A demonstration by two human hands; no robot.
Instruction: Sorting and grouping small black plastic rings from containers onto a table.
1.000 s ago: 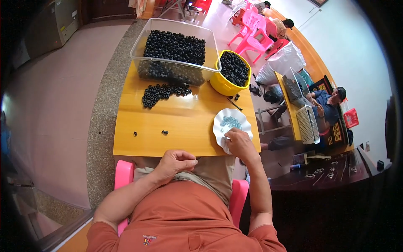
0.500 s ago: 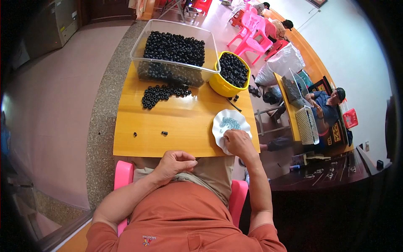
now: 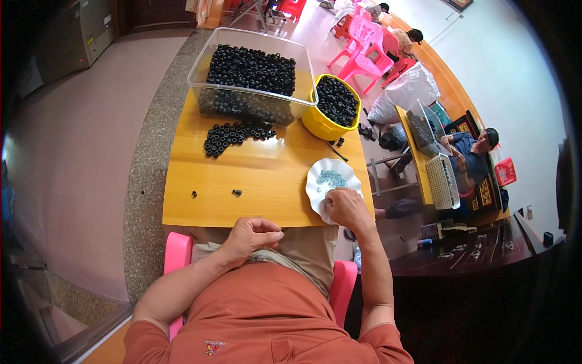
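Observation:
My right hand (image 3: 347, 208) is over the near side of a white wavy-rimmed plate (image 3: 313, 189), its fingers bent together and pointing down; the fingertips are hidden. On the plate lies a scatter of small bluish-clear pieces (image 3: 331, 178). My left hand (image 3: 253, 236) hovers above my lap, just off the table's front edge, with thumb and fingers closed in a pinch. Whatever it may hold is too small to make out. Two small black parts lie apart on the near left of the table, one single piece (image 3: 194, 194) and one longer part (image 3: 237, 192).
A clear plastic bin (image 3: 195, 76) of black rings stands at the back of the wooden table (image 3: 267, 173). Beside it is a yellow tub (image 3: 321, 125) of black parts. Loose black rings (image 3: 233, 137) lie before the bin. At right, another person (image 3: 473, 148) sits by a white basket (image 3: 441, 182).

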